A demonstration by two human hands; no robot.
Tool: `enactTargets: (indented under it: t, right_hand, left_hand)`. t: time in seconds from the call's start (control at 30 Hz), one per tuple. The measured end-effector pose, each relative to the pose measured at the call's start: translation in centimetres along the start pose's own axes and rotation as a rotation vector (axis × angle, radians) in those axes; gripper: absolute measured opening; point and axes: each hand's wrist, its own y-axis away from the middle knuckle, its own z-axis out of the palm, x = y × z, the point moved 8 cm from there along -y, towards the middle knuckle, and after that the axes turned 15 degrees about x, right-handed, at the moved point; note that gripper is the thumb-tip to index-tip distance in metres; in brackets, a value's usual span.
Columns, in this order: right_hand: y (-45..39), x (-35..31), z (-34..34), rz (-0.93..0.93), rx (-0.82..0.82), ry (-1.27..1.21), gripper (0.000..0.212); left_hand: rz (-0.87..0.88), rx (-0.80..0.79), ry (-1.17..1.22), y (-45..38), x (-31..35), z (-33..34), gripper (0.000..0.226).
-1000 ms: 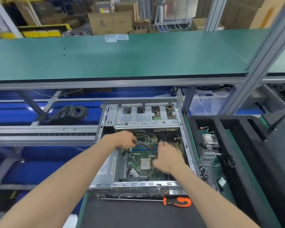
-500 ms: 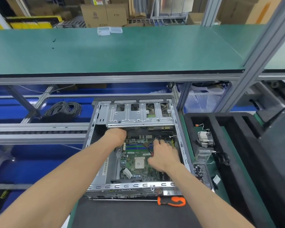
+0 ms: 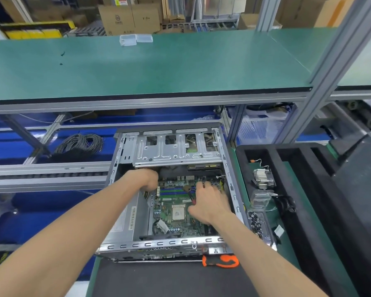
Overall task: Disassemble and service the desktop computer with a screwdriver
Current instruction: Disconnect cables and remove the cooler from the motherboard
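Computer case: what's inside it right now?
Inside the case lies a green motherboard with a bare CPU, and a metal drive cage spans the far end. Both hands reach in: left hand, right hand. They and the cage cover what lies beneath.

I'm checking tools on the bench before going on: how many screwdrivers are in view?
1. The orange-and-black-handled screwdriver lies on the dark mat, against the near edge of the open grey metal computer case, untouched by either hand. Others may be hidden behind the arms.

Bright, even overhead light — soft shadows inside the case (image 3: 124, 211) (wide-angle bowing at edges), slight blur throughout.
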Motion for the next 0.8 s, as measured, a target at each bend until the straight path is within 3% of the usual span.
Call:
enactTargets:
  t: [0.13, 0.23, 0.37, 0.6, 0.8]
  right_hand:
    - [-0.1, -0.2, 0.0, -0.015, 0.008, 0.003, 0.059]
    - [-0.1, -0.4, 0.1, -0.024, 0.003, -0.005, 0.064]
    - [0.0, -1.0, -0.3, -0.078, 0.023, -0.028, 0.065]
    - [0.6, -1.8, -1.6, -0.174, 0.057, -0.048, 0.063]
    - [1.7, -2.9, -4.8, -0.283, 0.101, -0.122, 0.067]
  left_hand:
    - [0.131, 0.020, 0.130, 1.0, -0.1, -0.1, 0.048]
    - [0.229, 0.108, 0.228, 1.9, 0.1, -0.8, 0.038]
    - [0.222, 0.229, 0.356, 2.3, -0.4, -1.5, 0.027]
    - [0.221, 0.464, 0.454, 4.0, 0.0, -2.9, 0.026]
    - [0.166, 0.575, 0.544, 6.0, -0.6, -4.6, 0.025]
